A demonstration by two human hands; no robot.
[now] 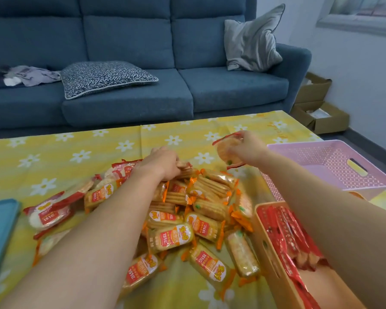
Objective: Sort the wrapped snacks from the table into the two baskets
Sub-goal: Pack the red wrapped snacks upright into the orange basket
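A pile of wrapped snacks (187, 221) covers the middle of the yellow flowered table (76, 152): orange-edged cracker packs in the centre and red-edged packs (51, 212) at the left. My left hand (163, 163) reaches into the far side of the pile, fingers curled around a red-edged pack there. My right hand (247, 148) holds a red-edged round cracker pack (228, 150) up above the table. The orange basket (272, 253) at the near right holds red-wrapped snacks. Behind it stands the pink basket (334, 166), its inside mostly hidden by my right arm.
A teal tray or lid (0, 228) lies at the table's left edge. A blue sofa (132, 63) with cushions runs behind the table. Cardboard boxes (316, 108) sit on the floor at the far right.
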